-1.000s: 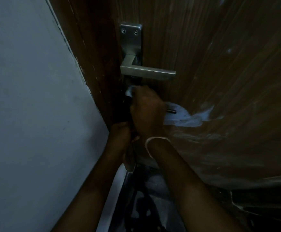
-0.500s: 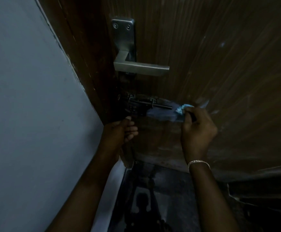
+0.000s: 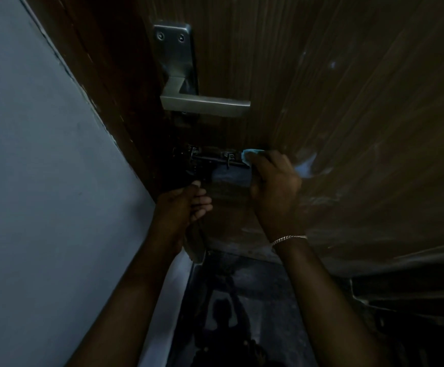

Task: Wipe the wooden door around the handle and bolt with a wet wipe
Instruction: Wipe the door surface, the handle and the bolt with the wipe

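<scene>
A dark wooden door (image 3: 321,88) fills the upper right, dimly lit. A steel lever handle (image 3: 205,103) on its plate sits near the door's left edge. Below it runs a dark sliding bolt (image 3: 210,161). My right hand (image 3: 273,186) is shut on a pale blue wet wipe (image 3: 251,154), pressing it against the door at the bolt's right end. My left hand (image 3: 182,205) is curled at the door's edge just below the bolt, thumb up; what it holds is hidden in shadow.
A grey-blue wall (image 3: 43,181) takes up the left side, meeting the dark door frame (image 3: 104,83). Pale smears (image 3: 305,165) streak the door right of my hand. Below lies a dark glossy floor (image 3: 244,300) with my shadow on it.
My right hand moved with the wipe from over the bolt's middle out to the right, then back a little left to the bolt's right end. My left hand stayed at the door's edge.
</scene>
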### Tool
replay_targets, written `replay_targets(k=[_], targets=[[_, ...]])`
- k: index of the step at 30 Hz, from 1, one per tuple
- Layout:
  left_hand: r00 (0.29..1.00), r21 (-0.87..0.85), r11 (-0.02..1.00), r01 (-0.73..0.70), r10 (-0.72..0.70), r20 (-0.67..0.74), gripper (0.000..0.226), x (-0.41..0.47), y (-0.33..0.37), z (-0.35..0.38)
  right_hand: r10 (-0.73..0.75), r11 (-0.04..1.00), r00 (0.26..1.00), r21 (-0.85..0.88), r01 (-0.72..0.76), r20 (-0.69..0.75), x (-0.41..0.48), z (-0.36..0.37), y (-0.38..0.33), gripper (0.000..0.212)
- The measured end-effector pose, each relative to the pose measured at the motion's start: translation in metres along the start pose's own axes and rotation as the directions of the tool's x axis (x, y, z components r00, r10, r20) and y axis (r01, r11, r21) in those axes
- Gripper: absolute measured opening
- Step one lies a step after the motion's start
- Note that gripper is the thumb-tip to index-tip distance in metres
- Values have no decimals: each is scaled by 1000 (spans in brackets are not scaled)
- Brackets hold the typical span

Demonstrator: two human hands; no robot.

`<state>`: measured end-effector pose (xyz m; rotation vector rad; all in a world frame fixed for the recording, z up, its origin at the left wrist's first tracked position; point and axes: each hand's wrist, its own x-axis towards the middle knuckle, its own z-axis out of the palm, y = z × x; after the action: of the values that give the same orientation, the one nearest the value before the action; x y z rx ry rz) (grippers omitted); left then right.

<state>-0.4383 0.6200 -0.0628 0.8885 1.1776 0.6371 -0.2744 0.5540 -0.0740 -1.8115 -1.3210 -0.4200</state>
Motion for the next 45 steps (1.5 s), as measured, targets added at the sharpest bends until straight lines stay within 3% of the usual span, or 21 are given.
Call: replay_targets(k=[4,7,11,16,21,29,32,35,38,41,45], targets=[[1000,9,1000,4,-5,18,20,0,2,8,-38,999,997,-6,39,74,1,-3,5,34],[1000,7,1000,5,-5,19,19,2,4,11,14,998,997,-59,-9,81,-12,-8,14,39],[1000,24,1000,-5,4,27,20,3,4,4,170,985,985,-11,-170,-16,-35,-9,23,31],[1000,46,999,2,-3,23,20,5,4,5,207,971,976,134,-197,-72,-23,23,-11,15],[999,53,998,-16,14,37,18,3,1,12,375,905,918,268,-331,-132,-22,20,-13,11],[1000,39,999,-7,9,-28,11,14,0,6,349,935,847,209,-286,-402,-23,-41,44,11],[1000,71,997,-7,8,-25,25,15,0,10,329,944,885,142,-298,-329,-29,-26,39,15],[999,105,994,-24,27,-30,42,15,2,16,465,885,868,97,-455,-176,-42,-12,31,12],[998,156,987,-47,53,-37,27,20,5,17,444,896,858,155,-416,-258,-32,-20,34,11],[997,193,979,-63,69,-28,43,24,4,18,342,940,885,117,-321,-316,-23,-17,34,15],[995,244,967,-70,87,-57,56,28,2,21,369,927,929,-57,-371,-35,-45,6,23,17]])
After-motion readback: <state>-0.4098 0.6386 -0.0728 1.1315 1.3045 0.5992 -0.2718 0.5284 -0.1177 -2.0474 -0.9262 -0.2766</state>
